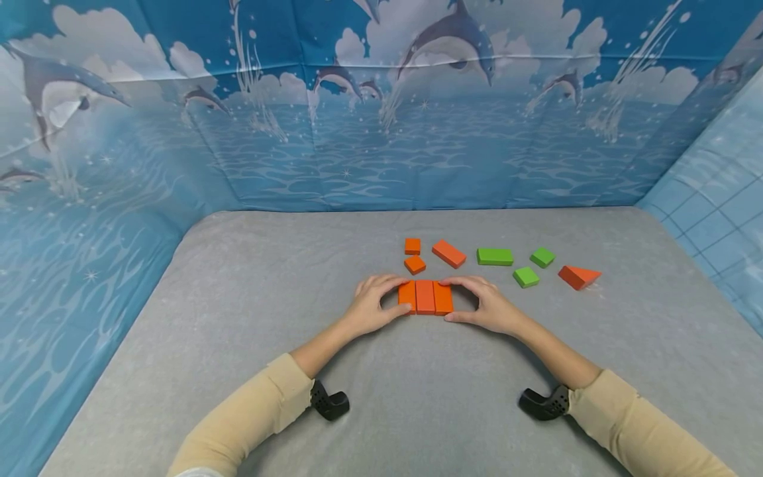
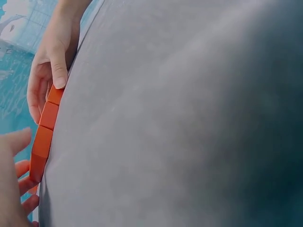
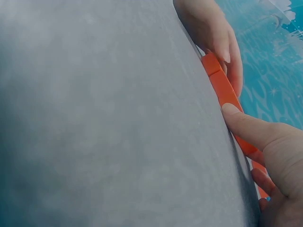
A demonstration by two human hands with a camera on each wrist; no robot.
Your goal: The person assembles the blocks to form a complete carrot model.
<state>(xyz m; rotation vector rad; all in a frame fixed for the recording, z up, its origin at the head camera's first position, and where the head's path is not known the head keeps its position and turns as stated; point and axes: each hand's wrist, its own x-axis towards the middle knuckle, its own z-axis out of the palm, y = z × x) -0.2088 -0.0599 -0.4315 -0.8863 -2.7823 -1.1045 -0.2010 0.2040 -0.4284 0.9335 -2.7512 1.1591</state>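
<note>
Row of 3 orange blocks point(image 1: 425, 297) on grey cloth point(image 1: 417, 397). Left hand point(image 1: 372, 306) half-open, curled round left end; right hand point(image 1: 491, 309) half-open, pinching right end. Loose: 3 orange bricks point(image 1: 412, 246), 1 orange wedge point(image 1: 575, 277), 3 green bricks point(image 1: 495, 257).

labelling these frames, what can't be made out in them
Head: leftmost block of the orange row, partly under the left hand.
Left wrist: that hand, cut off by left edge.
Right wrist: part of the row, behind the right hand.
Head: upper sleeves, cut off by bottom edge.

Head view: from high, facing fwd/down; L/R wrist views, close & prob. low, share orange blocks point(image 1: 425, 297).
</note>
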